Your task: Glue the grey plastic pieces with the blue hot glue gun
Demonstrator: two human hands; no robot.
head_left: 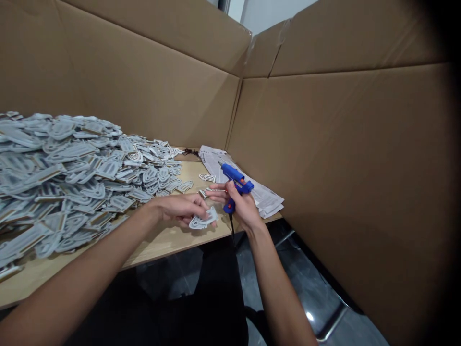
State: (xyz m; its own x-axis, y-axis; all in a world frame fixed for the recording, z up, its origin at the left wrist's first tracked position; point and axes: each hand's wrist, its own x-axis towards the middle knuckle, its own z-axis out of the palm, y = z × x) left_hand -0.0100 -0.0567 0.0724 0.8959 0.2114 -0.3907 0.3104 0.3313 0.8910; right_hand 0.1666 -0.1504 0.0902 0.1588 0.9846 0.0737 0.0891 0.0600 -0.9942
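My right hand (pixel 242 204) is closed round a blue hot glue gun (pixel 235 181), nozzle pointing up and to the left, its black cord hanging off the table's front edge. The extended fingers of that hand also touch a small grey cut-out piece (pixel 208 192). My left hand (pixel 182 207) rests on the wooden table (pixel 173 240) and pinches another grey cut-out piece (pixel 203 220) by its edge. Both hands are close together near the table's front right corner.
A large heap of grey cut-out pieces (pixel 65 173) covers the left of the table. A loose piece (pixel 208 178) lies by printed paper sheets (pixel 259 194) at the right edge. Tall cardboard walls (pixel 342 158) enclose the back and right. Dark floor lies below.
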